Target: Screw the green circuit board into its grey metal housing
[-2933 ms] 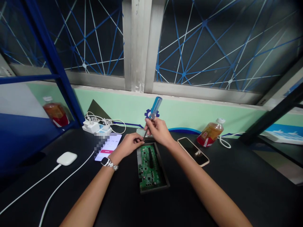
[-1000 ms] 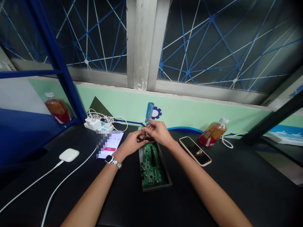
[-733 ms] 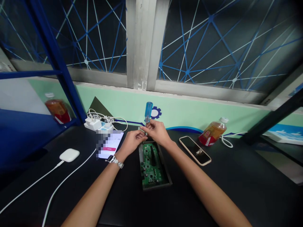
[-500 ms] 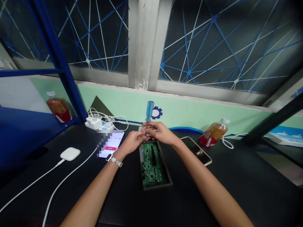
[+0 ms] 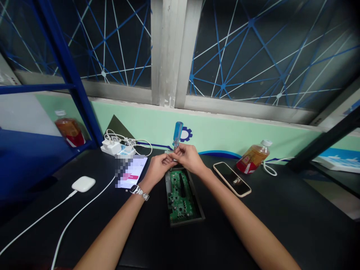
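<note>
A screwdriver [image 5: 177, 133] with a clear blue handle stands nearly upright over the far end of a green circuit board [image 5: 180, 195]. The board lies in a shallow metal case [image 5: 201, 212]. My right hand [image 5: 189, 157] pinches the screwdriver's shaft just below the handle. Lower down, my left hand [image 5: 160, 167] is closed, its thumb and fingertips pressed together around the shaft near the tip. The fingers of both hands meet there and cover most of the shaft; whether a screw sits under the tip is hidden.
On the left are a lit phone [image 5: 132, 172], a power strip [image 5: 111, 146] with plugs, and a white case [image 5: 83, 183] on a cable. A second phone [image 5: 232, 179] and a drink bottle [image 5: 254, 156] stand right, on the black table [image 5: 225, 240].
My right fingers, spread around the shaft before, have closed into a tighter pinch. My left hand has shifted slightly, its fingers curled more. The board and case stay in place.
</note>
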`<move>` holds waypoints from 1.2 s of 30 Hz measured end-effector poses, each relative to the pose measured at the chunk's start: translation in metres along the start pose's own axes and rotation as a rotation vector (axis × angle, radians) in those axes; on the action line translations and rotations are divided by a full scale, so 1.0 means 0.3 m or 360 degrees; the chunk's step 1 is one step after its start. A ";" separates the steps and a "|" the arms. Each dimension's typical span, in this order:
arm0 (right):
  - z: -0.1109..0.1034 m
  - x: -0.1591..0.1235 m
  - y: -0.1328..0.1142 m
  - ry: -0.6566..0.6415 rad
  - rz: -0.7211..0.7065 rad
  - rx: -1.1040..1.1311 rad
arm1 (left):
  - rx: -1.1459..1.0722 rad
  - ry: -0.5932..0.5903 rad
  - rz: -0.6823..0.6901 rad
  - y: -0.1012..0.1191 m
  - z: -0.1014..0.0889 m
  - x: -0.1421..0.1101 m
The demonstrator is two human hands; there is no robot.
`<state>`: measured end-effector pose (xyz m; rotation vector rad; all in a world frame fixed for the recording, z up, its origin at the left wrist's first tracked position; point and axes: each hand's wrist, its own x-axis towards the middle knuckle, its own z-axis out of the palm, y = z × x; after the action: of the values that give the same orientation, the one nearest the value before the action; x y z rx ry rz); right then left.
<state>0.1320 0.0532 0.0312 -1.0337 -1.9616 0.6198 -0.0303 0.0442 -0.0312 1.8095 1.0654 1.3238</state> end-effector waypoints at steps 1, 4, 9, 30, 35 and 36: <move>0.000 0.000 -0.002 0.0023 0.0003 -0.0038 | -0.0043 -0.0045 -0.0025 -0.002 -0.003 0.002; -0.015 0.000 -0.012 -0.0073 0.0060 0.0049 | -0.0173 -0.0228 -0.0098 -0.003 -0.014 0.009; -0.054 0.008 -0.028 -0.0432 0.0137 0.0506 | -0.0390 -0.0459 -0.0114 0.008 -0.029 0.013; -0.016 0.013 -0.010 -0.0014 0.0109 0.0154 | -0.0220 -0.0205 -0.0076 0.009 -0.020 0.009; -0.060 0.009 -0.021 -0.0472 0.0125 0.0465 | -0.0348 -0.0424 -0.0110 0.018 -0.039 0.014; -0.064 0.009 -0.020 -0.0480 0.0111 0.0471 | -0.0361 -0.0447 -0.0115 0.019 -0.040 0.014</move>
<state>0.1444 0.0531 0.0473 -0.8641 -2.0129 1.1226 -0.0396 0.0456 -0.0211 1.7084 0.7883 1.0630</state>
